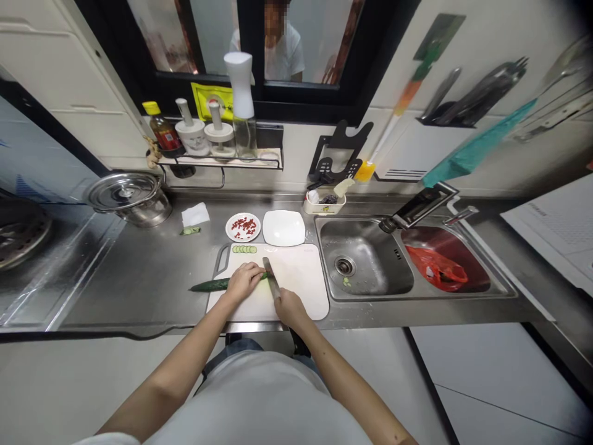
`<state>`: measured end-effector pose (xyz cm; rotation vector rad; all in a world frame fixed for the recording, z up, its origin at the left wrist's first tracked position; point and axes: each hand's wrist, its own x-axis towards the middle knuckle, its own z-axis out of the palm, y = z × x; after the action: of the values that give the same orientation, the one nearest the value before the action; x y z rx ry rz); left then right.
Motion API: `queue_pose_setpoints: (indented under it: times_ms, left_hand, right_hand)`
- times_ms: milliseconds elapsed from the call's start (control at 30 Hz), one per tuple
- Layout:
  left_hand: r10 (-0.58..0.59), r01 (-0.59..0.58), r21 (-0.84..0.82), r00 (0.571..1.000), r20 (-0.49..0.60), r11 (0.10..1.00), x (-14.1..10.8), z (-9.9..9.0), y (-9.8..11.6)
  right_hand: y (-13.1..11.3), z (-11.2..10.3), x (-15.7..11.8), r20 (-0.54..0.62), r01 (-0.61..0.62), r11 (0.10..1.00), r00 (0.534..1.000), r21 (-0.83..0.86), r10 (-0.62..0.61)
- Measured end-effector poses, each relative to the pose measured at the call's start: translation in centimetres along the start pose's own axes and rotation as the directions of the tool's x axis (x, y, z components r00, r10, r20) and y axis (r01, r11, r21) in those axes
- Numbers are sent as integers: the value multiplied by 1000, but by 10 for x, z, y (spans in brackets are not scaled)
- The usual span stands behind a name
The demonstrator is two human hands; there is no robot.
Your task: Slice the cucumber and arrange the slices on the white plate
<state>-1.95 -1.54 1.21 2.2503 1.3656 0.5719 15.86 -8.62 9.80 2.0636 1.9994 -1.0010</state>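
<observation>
A dark green cucumber (210, 285) lies across the left part of a white cutting board (303, 278), its tapered end past the board's edge. My left hand (244, 280) is closed over the cucumber near its cut end. In my right hand (290, 308) is the handle of a knife (272, 277), its blade pointing up and left beside the cut end, close to my left fingertips. A row of several pale cucumber slices (244, 250) sits at the board's top left. Behind the board stand a plate with chopped red pieces (243, 227) and a bare white plate (284, 228).
On the right is a double sink (365, 290) with a faucet (419, 207) and a red bag (438, 269). A lidded pot (134, 198) and white paper (195, 214) are at the left. Bottles stand on a wall rack (222, 162). A small container (325, 207) sits behind the sink.
</observation>
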Motion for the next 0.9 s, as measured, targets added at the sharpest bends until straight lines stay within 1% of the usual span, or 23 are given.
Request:
queue_pose_setpoints:
  times_ms: [267,600,900]
  left_hand:
    - [10,-10,4,1000,-15,1000,-1,1,0]
    - [8,-8,0,1000,-16,1000,-1,1,0]
    - [2,-2,0,1000,-7,1000,-1,1,1]
  right_hand:
    - [-7,1,10,-14,-4,1000,1000,-24,4]
    - [-3,0,-3,27,-24,1000,999,-14,24]
    - [-9,0,8,17,-28,998,999,-50,29]
